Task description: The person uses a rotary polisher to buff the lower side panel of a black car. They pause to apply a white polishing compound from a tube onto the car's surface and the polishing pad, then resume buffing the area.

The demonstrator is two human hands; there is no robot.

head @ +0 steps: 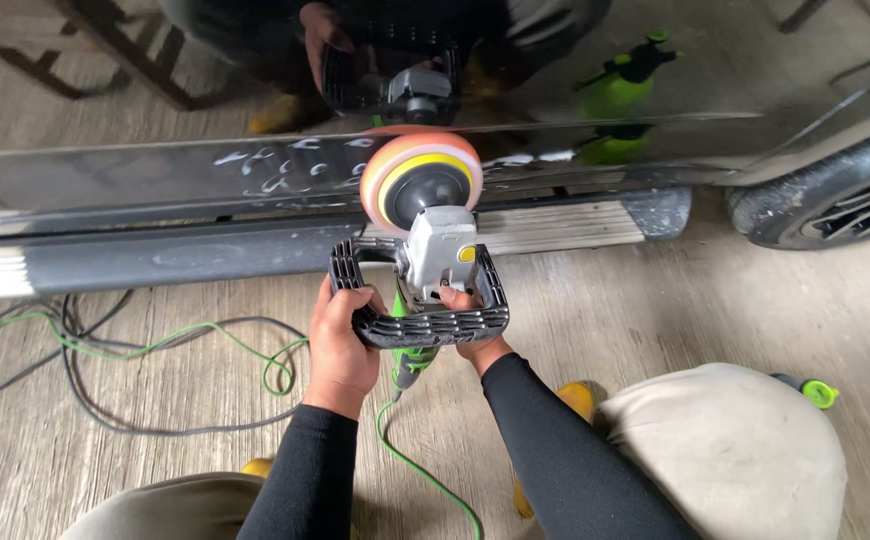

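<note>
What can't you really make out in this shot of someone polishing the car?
- Head view: the pad's working face is turned away against the car panel.
- The right hand's fingers are partly hidden behind the polisher's black loop handle.
- The wheel is cut off by the right edge.
- The cables run off the left edge.

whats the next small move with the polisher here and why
Probably slide the pad left along the door panel. White polish smears lie just left of it, not yet worked in, while the pad sits against the panel's lower edge. Both the left hand and right hand grip the loop handle, so a steady sideways pass looks feasible.
</note>
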